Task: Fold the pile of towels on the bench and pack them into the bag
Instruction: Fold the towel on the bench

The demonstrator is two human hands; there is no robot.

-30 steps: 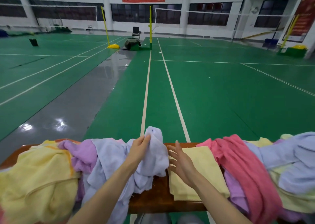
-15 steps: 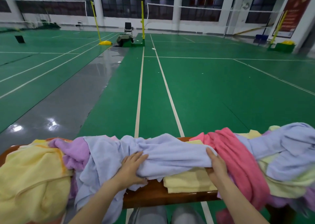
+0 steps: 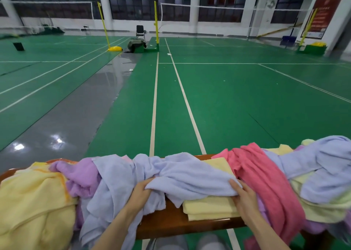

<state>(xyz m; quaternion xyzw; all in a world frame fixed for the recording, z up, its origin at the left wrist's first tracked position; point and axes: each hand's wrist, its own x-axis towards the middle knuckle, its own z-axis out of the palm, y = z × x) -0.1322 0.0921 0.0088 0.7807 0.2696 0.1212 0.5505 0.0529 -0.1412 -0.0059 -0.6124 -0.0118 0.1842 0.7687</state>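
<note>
As both forearms reach forward, left hand and right hand clutch opposite ends of the pale blue towel.

Soft, rather dim, even light fills the hall, leaving two white glare spots on the glossy grey floor and hardly any shadows, the windows stay dark, and wide-angle distortion bends straight lines near the edges.
</note>
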